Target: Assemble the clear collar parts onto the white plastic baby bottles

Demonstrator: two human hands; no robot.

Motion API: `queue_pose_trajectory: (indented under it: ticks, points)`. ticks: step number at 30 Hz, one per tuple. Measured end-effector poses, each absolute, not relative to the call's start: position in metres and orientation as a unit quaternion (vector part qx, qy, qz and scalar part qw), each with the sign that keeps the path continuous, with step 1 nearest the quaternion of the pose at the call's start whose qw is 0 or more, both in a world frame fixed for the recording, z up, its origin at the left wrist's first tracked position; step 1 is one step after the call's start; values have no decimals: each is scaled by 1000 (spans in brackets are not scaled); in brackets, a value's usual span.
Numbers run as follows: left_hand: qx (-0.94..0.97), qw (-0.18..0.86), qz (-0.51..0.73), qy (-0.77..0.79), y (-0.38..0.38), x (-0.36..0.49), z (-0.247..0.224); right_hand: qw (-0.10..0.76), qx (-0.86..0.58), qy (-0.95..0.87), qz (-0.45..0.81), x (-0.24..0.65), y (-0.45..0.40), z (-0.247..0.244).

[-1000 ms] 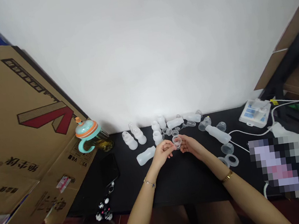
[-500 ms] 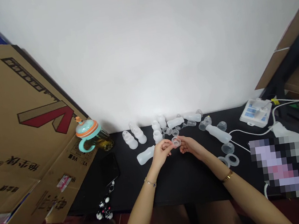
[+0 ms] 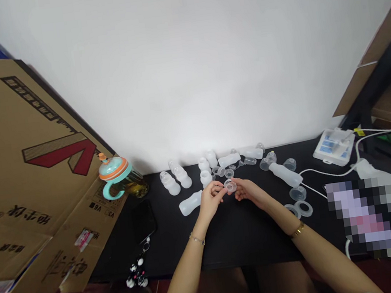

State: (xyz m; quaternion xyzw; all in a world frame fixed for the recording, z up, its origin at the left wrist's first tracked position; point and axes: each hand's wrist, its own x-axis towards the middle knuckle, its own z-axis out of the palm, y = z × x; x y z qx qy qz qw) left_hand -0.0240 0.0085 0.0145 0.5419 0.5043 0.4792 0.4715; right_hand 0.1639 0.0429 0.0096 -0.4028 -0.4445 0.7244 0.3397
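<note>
Left hand, right hand pinch clear ring; cup holds amber liquid.

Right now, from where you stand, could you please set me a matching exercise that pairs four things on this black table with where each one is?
Things:
1. Clear ring
2. Teal-handled cup
3. Black phone
4. Frosted bottle-shaped piece

Places:
A. Lying on its side just beyond the left hand
B. Held between the fingers of the left hand and the right hand
C. Lying flat with a charm strap attached
D. Standing beside the brown cardboard

Pairs: 1-B, 2-D, 3-C, 4-A
</note>
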Motion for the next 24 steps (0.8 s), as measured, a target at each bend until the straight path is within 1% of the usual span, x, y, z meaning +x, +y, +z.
queue_pose_trajectory:
  ticks: [6, 14, 21, 24]
  points:
    - [557, 452, 484, 501, 10, -25, 8, 344, -399, -444, 725, 164, 43, 9]
    - [588, 436, 477, 487, 7, -23, 12, 348, -401, -452, 716, 163, 42, 10]
    - [641, 356, 457, 503, 2, -22, 13, 343, -399, -458, 716, 161, 39, 13]
    - [651, 343, 454, 502, 0, -21, 13, 336, -401, -458, 719, 161, 38, 16]
